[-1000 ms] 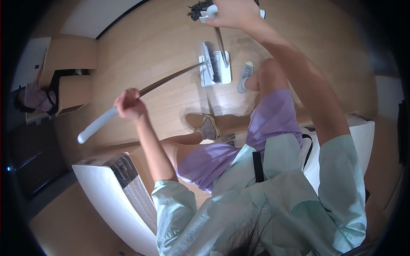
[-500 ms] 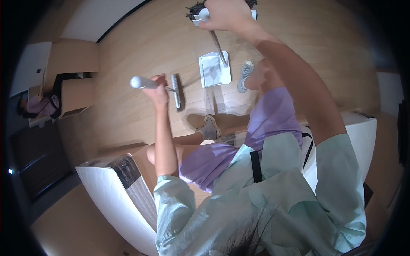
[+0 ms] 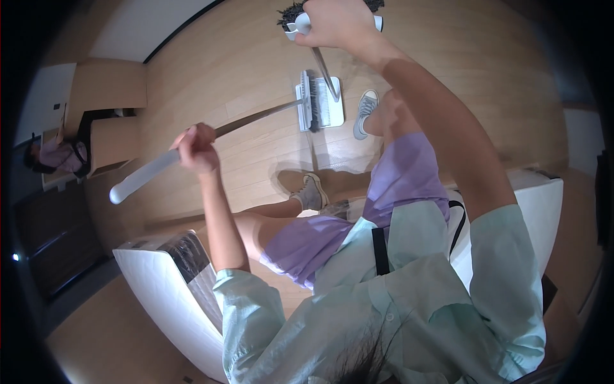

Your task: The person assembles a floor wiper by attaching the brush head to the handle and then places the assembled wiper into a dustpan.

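My left hand (image 3: 198, 148) is wrapped round the long handle of a broom (image 3: 256, 120), whose pale grip end sticks out to the left. Its light grey head, with dark bristles, lies over the left side of a white dustpan (image 3: 334, 116) on the floor. From the dustpan rises a thin metal pole, up to a white grip end in my closed right hand (image 3: 340, 27). Behind that hand shows a white object with dark bristly tufts (image 3: 291, 14); the hand hides its middle, so its kind is unclear.
Wood-look floor (image 3: 243, 77) surrounds the dustpan. My feet in grey sneakers (image 3: 366, 115) stand close by it. White padded furniture pieces (image 3: 173, 301) flank me on both sides. At the far left a person (image 3: 61, 153) is beside light wooden cabinets (image 3: 115, 137).
The broom head has swung right, from the floor beside the dustpan onto it. My left hand has moved left and down, tilting the handle. My right hand and the dustpan have hardly moved.
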